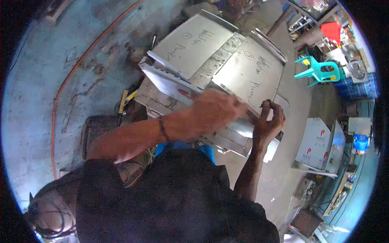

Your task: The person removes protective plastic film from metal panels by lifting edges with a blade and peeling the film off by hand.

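Curling half-open by the handwritten panel (252, 71), right hand (269, 121); left hand (216, 108) blurred, grip unclear; PHOENIX-printed box (315, 146).

dark, loose short-sleeved top (174, 198) with a thin dark band (163, 128) around the left wrist

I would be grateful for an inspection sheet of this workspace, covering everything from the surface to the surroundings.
Surface: speckled metal strip visible between the panels.
Job's things: first panel and second panel lie side by side, both bearing handwriting.
Clutter: assorted items along the far side, many too small to identify.
Grippers: bare hands; left hand blurred near the second panel's edge, right hand with fingers bent at its corner; grips unclear.
Cables: orange line, cable or hose unclear, along the blue wall.
Surroundings: green chair, PHOENIX-printed board.
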Available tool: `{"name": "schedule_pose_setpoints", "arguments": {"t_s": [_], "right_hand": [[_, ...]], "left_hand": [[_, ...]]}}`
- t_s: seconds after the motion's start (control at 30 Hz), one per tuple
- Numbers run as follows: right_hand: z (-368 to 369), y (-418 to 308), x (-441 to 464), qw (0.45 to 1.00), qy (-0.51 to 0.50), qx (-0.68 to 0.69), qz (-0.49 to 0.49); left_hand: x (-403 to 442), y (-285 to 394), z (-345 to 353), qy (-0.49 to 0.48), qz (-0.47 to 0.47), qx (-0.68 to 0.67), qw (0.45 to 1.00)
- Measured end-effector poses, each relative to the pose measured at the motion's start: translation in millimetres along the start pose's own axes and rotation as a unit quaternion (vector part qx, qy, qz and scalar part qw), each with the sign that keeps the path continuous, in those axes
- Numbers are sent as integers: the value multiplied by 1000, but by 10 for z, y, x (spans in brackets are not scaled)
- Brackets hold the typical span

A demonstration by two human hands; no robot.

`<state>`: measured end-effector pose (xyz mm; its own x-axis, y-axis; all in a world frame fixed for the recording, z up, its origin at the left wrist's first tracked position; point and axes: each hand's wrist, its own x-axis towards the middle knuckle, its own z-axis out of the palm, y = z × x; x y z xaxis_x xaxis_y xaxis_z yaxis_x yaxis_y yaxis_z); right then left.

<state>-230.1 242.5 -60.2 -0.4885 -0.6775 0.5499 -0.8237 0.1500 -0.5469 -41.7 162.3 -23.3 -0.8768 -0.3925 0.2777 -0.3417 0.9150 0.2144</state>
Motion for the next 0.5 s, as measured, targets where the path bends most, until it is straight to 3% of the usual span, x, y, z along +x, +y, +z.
{"name": "schedule_pose_setpoints", "arguments": {"t_s": [0.1,0.23,0.5], "right_hand": [[-7,-14,-4,1000,3,9,16],[-25,-46,-4,1000,-11,-5,6],[16,-25,6,1000,-9,-27,2]], "left_hand": [[-238,-254,-167,-47,-91,39,994],[-548,-539,-363,-72,-145,23,987],[-1205,-1224,-705,1,-293,64,954]]}}
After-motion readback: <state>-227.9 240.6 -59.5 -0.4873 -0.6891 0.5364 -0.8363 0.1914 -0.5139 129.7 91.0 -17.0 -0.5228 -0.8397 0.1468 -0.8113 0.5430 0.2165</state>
